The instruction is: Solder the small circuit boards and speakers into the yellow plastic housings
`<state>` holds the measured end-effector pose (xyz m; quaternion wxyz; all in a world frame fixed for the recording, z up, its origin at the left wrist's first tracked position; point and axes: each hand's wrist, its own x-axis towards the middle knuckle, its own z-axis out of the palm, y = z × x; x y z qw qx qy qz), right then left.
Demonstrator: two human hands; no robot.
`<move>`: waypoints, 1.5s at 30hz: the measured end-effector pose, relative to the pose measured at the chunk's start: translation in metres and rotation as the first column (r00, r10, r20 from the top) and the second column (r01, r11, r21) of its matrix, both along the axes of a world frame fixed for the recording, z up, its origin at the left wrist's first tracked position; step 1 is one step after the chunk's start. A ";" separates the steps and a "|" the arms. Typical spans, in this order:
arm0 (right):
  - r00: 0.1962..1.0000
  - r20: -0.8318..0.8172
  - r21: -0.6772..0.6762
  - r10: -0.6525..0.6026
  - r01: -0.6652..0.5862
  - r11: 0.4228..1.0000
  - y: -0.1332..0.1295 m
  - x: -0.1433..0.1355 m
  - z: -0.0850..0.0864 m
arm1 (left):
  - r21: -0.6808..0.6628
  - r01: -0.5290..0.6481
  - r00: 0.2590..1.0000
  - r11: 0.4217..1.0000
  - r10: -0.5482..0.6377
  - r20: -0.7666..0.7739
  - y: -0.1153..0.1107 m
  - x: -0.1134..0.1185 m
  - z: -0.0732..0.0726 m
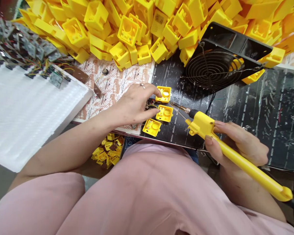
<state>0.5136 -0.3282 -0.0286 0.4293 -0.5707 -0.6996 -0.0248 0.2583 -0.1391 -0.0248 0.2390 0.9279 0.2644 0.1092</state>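
Note:
Three small yellow plastic housings lie in a column on the bench: an upper housing (167, 94), a middle housing (167, 113) and a lower housing (152, 127). My left hand (136, 102) reaches over them from the left, its index finger at the upper one and its thumb at the middle one, spread apart. Thin wires (152, 105) show between these fingers. My right hand (237, 143) is wrapped round a yellow soldering iron (203, 124) with a solder feed tube. The iron's metal tip points left, close to the upper and middle housings; contact cannot be made out.
A large heap of yellow housings (129, 31) fills the back. A black fan (215, 67) stands right of centre. At left, a white foam tray (39, 111) carries several wired circuit boards (26, 42). A small round part (105, 71) lies on patterned paper. More yellow parts (109, 150) sit below the bench edge.

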 end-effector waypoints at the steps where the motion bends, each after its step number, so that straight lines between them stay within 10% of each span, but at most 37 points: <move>1: 1.000 -0.002 -0.001 -0.011 0.011 1.000 0.000 0.000 0.000 | -0.076 -0.011 0.998 0.997 0.015 0.060 0.003 -0.004 0.000; 5: 0.998 -0.033 0.003 -0.049 0.049 0.999 -0.002 -0.001 -0.002 | -0.158 -0.066 0.983 0.985 0.091 0.156 0.006 -0.008 -0.002; 15: 0.989 -0.148 -0.015 -0.007 0.005 1.000 -0.012 0.010 -0.004 | 0.313 0.077 0.997 0.947 -0.076 -0.015 -0.021 0.000 -0.011; 23: 0.947 -0.152 -0.032 0.282 -0.290 0.957 0.009 0.011 0.006 | 0.234 -0.051 0.999 0.971 0.052 0.002 -0.029 -0.001 -0.015; 30: 0.972 -0.125 -0.029 0.197 -0.203 0.979 0.006 0.010 0.003 | 0.260 -0.034 0.999 0.965 0.035 0.003 -0.030 0.000 -0.017; 45: 0.881 -0.069 -0.086 0.468 -0.473 0.877 0.020 0.009 0.018 | 0.350 0.051 0.998 0.935 -0.031 -0.061 -0.028 0.003 -0.015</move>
